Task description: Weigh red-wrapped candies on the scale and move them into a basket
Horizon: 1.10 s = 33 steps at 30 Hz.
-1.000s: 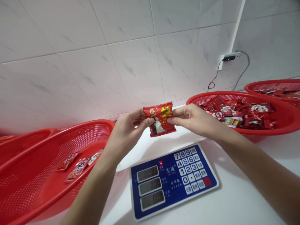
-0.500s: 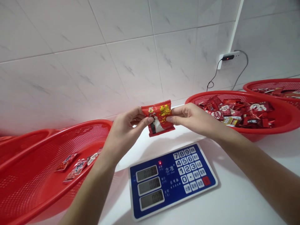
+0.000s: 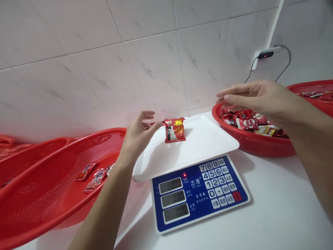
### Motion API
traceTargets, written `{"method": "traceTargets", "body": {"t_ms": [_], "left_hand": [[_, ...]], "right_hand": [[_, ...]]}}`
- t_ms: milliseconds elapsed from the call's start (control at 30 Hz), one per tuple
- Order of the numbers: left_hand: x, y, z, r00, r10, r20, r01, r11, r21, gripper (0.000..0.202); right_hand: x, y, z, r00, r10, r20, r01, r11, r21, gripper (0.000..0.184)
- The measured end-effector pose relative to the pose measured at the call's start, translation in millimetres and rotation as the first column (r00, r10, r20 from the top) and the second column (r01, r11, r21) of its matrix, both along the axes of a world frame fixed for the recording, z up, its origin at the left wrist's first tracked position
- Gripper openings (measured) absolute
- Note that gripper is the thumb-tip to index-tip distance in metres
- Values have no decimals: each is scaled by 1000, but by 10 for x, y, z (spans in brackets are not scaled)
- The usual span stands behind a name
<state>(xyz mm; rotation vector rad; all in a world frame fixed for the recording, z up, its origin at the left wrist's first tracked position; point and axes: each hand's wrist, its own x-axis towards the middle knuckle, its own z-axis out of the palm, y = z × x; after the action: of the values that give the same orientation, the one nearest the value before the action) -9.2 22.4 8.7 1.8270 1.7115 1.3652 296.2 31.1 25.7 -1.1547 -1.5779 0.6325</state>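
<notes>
A red candy packet point(image 3: 174, 130) with yellow lettering and a black-and-white picture stands nearly upright at the far part of the white scale tray point(image 3: 205, 142). Whether it rests on the tray or hangs just above it, I cannot tell. My left hand point(image 3: 139, 137) is left of the packet, thumb and fingers apart; a bit of red shows behind the thumb. Over the right basket, my right hand point(image 3: 260, 99) is lifted with its fingers loosely apart and nothing in them. The blue scale panel point(image 3: 197, 215) lies in front of the tray, its displays showing zeros.
A red basket point(image 3: 234, 133) heaped with red-wrapped candies stands on the right, another red basket point(image 3: 307, 85) behind it. On the left is a large red basket point(image 3: 59, 166) holding a few packets point(image 3: 96, 178). A socket point(image 3: 265, 55) with cables is on the tiled wall.
Both hands have let go of the candy packet, which now stands lower at the tray. My right hand has moved right and up, over the basket. The view has shifted slightly.
</notes>
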Motion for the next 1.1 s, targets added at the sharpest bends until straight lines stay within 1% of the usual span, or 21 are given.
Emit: {"method": "traceTargets", "body": {"t_ms": [67,133,200,267,433,533,600,633,667,700,733,767,800,833,867,933,1000,1100], "left_hand": [[24,-84,67,1000,11,-29,-9,999,45,30],[57,-155,117,999,-39,-13,40,996,74,20],[86,-191,133,997,-80,4,79,993,93,14],[101,-191,121,993,-116,17,114,990,87,12],[82,-134,59,979,-200,30,197,977,82,15],[80,-125,47,977,-212,28,208,974,93,14],[92,-138,57,979,-201,30,196,975,106,11],[100,-148,67,981,-190,30,186,977,106,10],[107,-161,79,983,-179,28,176,979,101,8],[114,-174,92,985,-168,26,165,982,96,7],[120,-186,105,987,-160,25,157,983,92,5],[124,-195,117,987,-158,25,155,984,89,4],[126,-202,127,987,-160,29,157,984,90,4],[127,-207,134,986,-166,33,162,982,93,3],[127,-208,139,985,-172,36,167,981,96,3],[124,-206,143,983,-178,39,174,979,103,3],[118,-205,146,983,-179,41,174,979,110,2],[106,-216,159,982,-185,49,179,978,108,2]], "right_hand": [[-16,-25,11,1000,-19,9,19,1000,1,19],[-50,-54,24,1000,-27,13,27,1000,-4,18],[-77,-72,29,1000,-16,19,16,1000,-4,18],[-86,-76,24,999,-4,35,4,1000,-6,20],[-86,-64,-3,998,-7,65,7,1000,-11,24],[-94,-71,10,996,-14,84,16,1000,-27,25],[-76,-62,27,988,-51,144,60,996,-61,28],[-51,-46,30,973,-92,213,110,991,-75,29],[-14,-20,24,939,-146,313,179,981,-80,30],[35,18,6,877,-203,436,261,962,-76,31],[93,66,-28,788,-233,569,334,939,-78,35],[157,122,-76,693,-218,687,385,918,-97,41],[222,181,-137,610,-164,775,415,899,-137,49],[281,239,-206,559,-62,827,416,883,-215,59],[330,289,-275,541,24,840,409,866,-288,67],[389,356,-387,532,131,836,399,833,-384,72],[397,370,-433,529,158,834,406,815,-412,67],[365,330,-396,533,186,826,392,811,-435,55]]}}
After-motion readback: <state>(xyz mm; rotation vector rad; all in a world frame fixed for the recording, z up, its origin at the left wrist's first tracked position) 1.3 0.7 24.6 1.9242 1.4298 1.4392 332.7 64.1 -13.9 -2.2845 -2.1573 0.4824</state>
